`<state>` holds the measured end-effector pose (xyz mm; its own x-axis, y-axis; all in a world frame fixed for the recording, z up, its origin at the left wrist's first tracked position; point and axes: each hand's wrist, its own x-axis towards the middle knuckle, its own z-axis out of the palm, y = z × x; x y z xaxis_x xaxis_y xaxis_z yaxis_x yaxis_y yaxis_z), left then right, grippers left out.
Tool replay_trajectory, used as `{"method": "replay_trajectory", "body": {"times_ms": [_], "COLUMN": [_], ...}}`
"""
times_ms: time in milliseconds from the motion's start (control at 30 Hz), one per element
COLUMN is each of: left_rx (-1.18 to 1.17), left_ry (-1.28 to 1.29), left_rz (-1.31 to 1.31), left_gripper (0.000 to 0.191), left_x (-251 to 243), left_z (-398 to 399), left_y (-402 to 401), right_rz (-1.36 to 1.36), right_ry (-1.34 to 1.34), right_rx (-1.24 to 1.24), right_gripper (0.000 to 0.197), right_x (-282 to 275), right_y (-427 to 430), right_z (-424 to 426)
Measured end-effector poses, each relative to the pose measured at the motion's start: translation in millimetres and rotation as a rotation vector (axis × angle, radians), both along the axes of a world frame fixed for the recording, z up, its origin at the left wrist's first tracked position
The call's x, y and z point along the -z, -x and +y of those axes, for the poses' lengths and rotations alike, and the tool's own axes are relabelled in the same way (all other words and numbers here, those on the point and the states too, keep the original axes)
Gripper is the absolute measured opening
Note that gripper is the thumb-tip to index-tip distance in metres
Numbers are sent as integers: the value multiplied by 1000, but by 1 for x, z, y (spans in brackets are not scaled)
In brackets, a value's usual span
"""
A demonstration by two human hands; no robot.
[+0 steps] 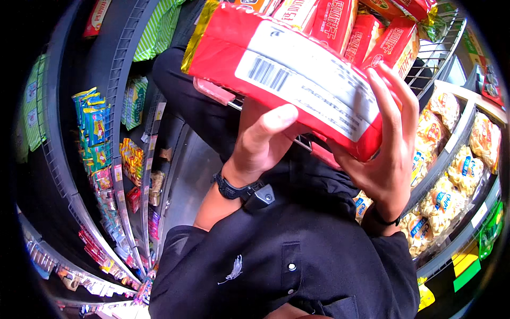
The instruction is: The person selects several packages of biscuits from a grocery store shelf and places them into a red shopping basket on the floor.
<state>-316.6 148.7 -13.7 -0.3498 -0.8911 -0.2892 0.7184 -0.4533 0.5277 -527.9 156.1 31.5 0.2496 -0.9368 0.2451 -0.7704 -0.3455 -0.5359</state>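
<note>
A red biscuit package (223, 52) is held up in front of me, its white label panel with a barcode and printed writing facing my head. My left hand (265, 139) supports it from below, the thumb lying along the lower edge and the other fingers hidden behind. At the package's right end, my right hand (386, 131) grips with fingers over the side and the thumb underneath. Just beyond it, several red and orange biscuit packages (332, 24) are piled in a wire shopping cart (446, 48). Part of the cart's pink handle (213, 91) shows beneath the held package.
Store shelves (113, 83) with wire fronts curve along my left, bearing blue snack packs (95, 123) and green striped bags (157, 30). To my right, shelving holds several clear bags of chips (442, 199). Grey floor (191, 167) shows beside my dark-clothed leg (187, 87).
</note>
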Motion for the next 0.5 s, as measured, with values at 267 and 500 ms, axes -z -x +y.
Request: {"method": "replay_trajectory", "body": {"times_ms": [267, 500], "left_rx": [-9, 0], "left_ry": [18, 57], "left_rz": [30, -4], "left_gripper": [78, 89], "left_x": [9, 20], "left_z": [5, 12], "left_y": [-3, -9], "right_rz": [-200, -484], "right_ry": [9, -29], "right_rx": [-30, -46], "right_gripper": [96, 94], "right_x": [13, 21], "right_y": [9, 17], "right_z": [3, 6]}}
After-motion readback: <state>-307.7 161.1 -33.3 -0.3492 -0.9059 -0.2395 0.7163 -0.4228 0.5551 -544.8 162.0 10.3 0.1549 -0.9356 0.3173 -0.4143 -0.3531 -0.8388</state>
